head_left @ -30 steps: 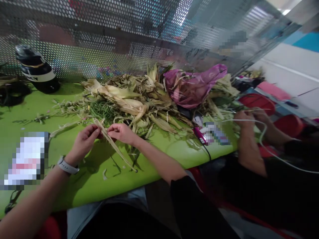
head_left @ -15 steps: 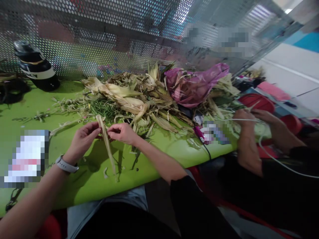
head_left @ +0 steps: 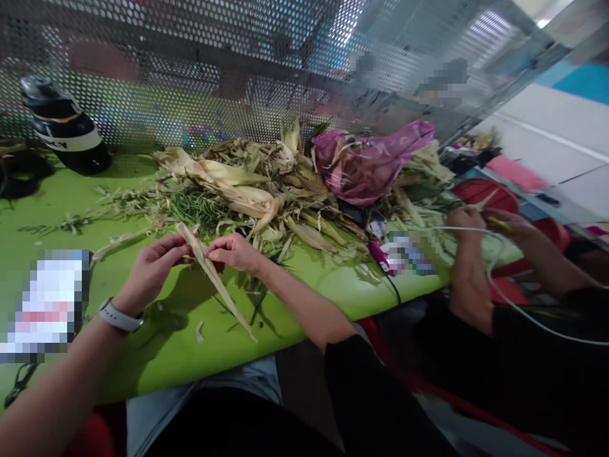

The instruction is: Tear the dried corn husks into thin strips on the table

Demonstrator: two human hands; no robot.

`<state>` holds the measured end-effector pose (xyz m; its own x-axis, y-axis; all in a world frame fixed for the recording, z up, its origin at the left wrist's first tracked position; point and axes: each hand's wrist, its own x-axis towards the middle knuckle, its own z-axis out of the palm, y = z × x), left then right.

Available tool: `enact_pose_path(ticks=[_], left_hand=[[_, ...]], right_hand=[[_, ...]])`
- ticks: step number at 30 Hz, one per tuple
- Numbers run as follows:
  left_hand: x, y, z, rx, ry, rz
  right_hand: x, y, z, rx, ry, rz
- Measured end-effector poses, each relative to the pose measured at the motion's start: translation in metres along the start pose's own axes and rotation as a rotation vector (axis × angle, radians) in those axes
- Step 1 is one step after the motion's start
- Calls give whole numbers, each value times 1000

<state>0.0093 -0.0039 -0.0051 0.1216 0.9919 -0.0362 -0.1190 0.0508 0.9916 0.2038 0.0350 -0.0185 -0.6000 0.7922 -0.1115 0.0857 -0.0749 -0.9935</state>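
Observation:
My left hand (head_left: pixel 155 266) and my right hand (head_left: pixel 235 252) both pinch the upper end of a long dry corn husk strip (head_left: pixel 219 287). The strip hangs slanted down to the right over the green table (head_left: pixel 190 355). A white watch sits on my left wrist. Just beyond my hands lies a big pile of corn husks (head_left: pixel 257 190) mixed with green stems (head_left: pixel 190 208).
A pink plastic bag (head_left: pixel 366 162) lies on the pile at the right. A black and white bottle (head_left: pixel 64 127) lies at the back left by the perforated metal wall. At the right another person's hands (head_left: pixel 480 222) work with a husk strip, near a white cable.
The husk strip's lower end swung left half a second ago and has swung back out to the right. Both hands stayed in place, pinching its top.

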Motion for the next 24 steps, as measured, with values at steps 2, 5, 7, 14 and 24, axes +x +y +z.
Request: enact_pose_path(ticks=[2, 5, 7, 14, 24], left_hand=[[1, 1, -1, -29, -37, -34], [1, -2, -3, -16, -92, -75], [0, -4, -3, -3, -109, -84], [-1, -5, 3, 39, -64, -61], [3, 0, -4, 42, -69, -89]], right_hand=[[1, 2, 1, 20, -22, -5], [1, 4, 5, -24, -66, -27], [-1, 4, 8, -65, -99, -31], [-11, -5, 12, -534, 73, -191], [-4, -4, -1, -307, -4, -102]])
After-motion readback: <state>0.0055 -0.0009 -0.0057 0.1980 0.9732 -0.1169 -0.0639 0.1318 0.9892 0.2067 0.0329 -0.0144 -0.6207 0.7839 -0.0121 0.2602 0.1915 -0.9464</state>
